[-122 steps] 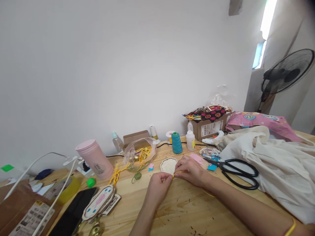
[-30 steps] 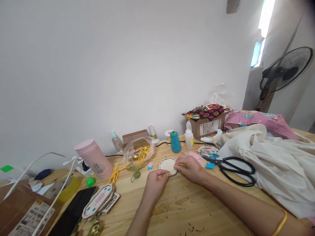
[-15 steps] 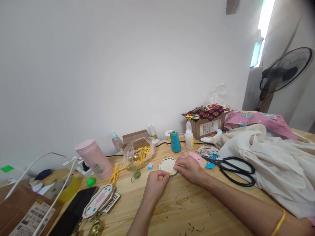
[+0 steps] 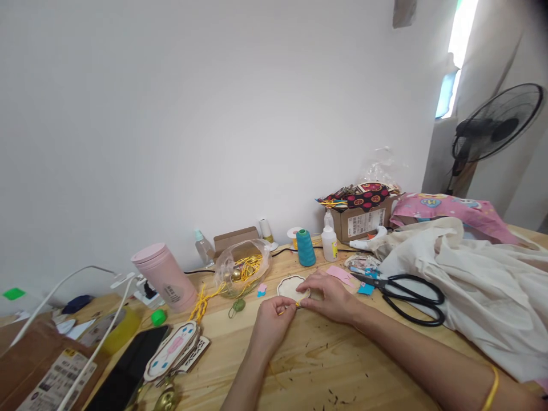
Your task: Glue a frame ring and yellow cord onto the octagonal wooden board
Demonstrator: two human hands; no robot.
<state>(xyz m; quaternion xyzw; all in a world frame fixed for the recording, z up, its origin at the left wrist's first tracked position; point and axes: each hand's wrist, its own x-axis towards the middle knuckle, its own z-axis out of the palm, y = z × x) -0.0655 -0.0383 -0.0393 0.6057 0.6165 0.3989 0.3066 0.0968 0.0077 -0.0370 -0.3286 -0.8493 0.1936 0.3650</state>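
Observation:
A cream scalloped piece with a dark rim (image 4: 289, 287) lies on the wooden table, its near edge partly covered by my fingers. At that edge my left hand (image 4: 276, 321) pinches a yellow cord (image 4: 297, 305). My right hand (image 4: 327, 294) meets it from the right, thumb and index finger closed on the same cord near the left fingertips. A yellow band (image 4: 491, 388) circles my right forearm.
Black scissors (image 4: 413, 297) and white cloth (image 4: 466, 279) lie at the right. Behind stand a teal thread cone (image 4: 305, 248) and a glue bottle (image 4: 329, 244). Leftward are a bag of yellow cord (image 4: 248, 267), a pink tumbler (image 4: 165, 277), decorated plaques (image 4: 173, 349) and a phone (image 4: 128, 368).
My right hand has moved slightly left and down, its fingertips now close to the left ones at the piece's edge. My left hand has barely moved.

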